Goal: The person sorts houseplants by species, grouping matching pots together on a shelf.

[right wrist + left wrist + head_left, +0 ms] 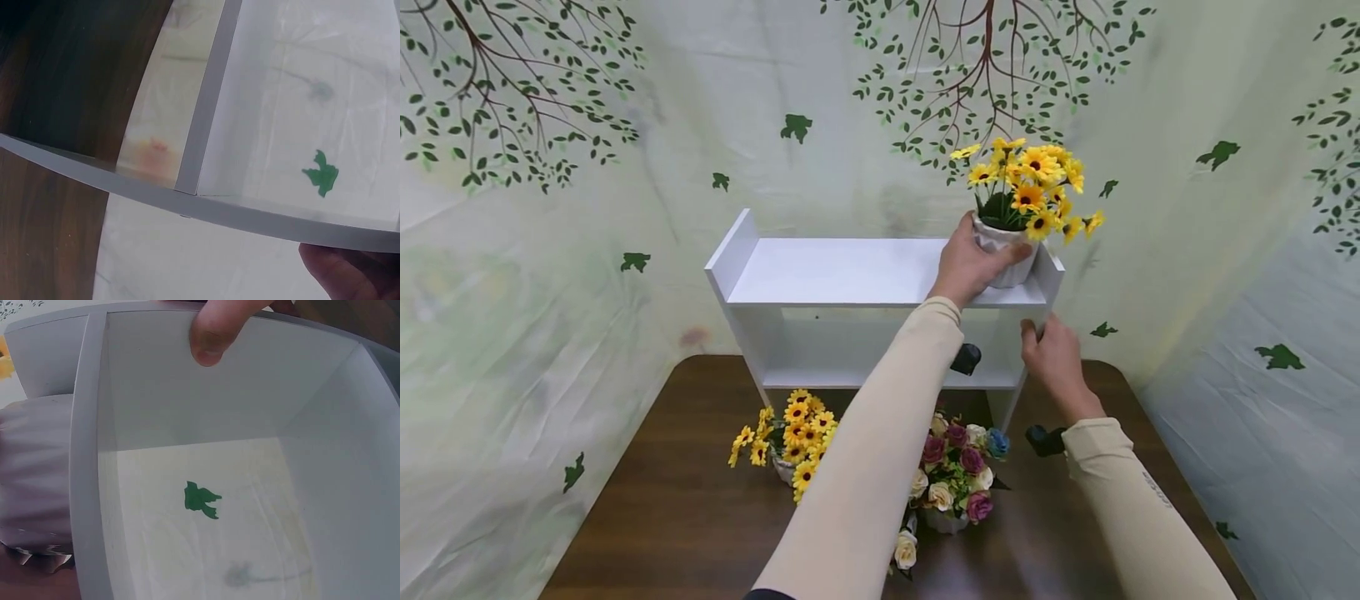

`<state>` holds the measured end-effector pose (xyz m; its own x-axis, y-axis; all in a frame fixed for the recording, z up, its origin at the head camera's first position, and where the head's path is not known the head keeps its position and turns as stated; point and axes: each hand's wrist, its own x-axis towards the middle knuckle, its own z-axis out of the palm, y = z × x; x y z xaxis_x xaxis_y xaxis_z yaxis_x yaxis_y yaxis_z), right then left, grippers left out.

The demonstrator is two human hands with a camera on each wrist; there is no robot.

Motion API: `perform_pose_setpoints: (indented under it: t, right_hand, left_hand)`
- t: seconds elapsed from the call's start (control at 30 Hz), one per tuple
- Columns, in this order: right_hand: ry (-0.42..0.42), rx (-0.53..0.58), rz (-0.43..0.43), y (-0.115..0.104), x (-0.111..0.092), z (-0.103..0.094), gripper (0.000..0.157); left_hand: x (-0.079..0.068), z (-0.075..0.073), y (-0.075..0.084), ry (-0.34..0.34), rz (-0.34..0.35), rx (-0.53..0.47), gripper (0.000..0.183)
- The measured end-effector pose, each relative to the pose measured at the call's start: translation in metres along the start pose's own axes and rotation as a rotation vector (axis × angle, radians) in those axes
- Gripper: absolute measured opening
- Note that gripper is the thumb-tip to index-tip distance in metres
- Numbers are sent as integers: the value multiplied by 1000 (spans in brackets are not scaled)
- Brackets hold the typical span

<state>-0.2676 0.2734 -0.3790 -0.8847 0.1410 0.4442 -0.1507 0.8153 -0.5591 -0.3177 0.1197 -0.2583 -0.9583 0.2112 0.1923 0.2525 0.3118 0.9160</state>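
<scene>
My left hand grips a white pot of yellow daisy-like flowers at the right end of the top board of a white shelf. The pot looks upright; whether its base touches the board I cannot tell. In the left wrist view the ribbed pot shows at the left edge, with part of the left hand under it. My right hand holds the shelf's right side panel lower down, its thumb on the inner face. The right wrist view shows that hand against the panel's edge.
The shelf stands on a dark brown table. In front of it are a pot of yellow flowers at left and a pot of mixed roses at right, partly behind my left forearm. A leaf-printed cloth hangs behind.
</scene>
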Motion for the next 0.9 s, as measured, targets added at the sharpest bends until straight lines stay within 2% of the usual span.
perform_pose_setpoints:
  t: [0.03,0.13,0.23,0.27,0.37,0.47,0.57,0.7,0.8,0.9]
  right_hand:
    - [-5,4,-3,-1,0,0,27]
    - [-9,10,-6,-2,1,0,27]
    - [-5,4,-2,-2,2,-1,27]
    - [-5,3,0,-2,2,-1,27]
    - [-13,1,9,-2,4,0,28]
    - [-24,5,21,-2,3,0,27]
    - [-29,6,34,-1,2,-2,27]
    - [-27,6,39,-1,0,-2,28]
    - [-24,5,37,-1,0,-2,29]
    - [-24,4,38,-1,0,-3,29]
  left_hand:
    - [-1,-1,0,0,-6,-1,94]
    - [-3,-4,0,-18,-56,13,110]
    - [-10,-11,-1,-69,-91,34,123]
    - [-14,-16,-2,-91,-91,46,125]
    - [-28,-34,-9,-137,-49,126,117]
    - [-47,-57,-19,-133,55,269,96]
    - [-69,-81,-32,-69,227,381,67]
    - [-105,-117,-55,26,466,402,34]
    - [-134,-146,-76,58,554,405,17]
    - [-161,-173,-98,66,556,432,9]
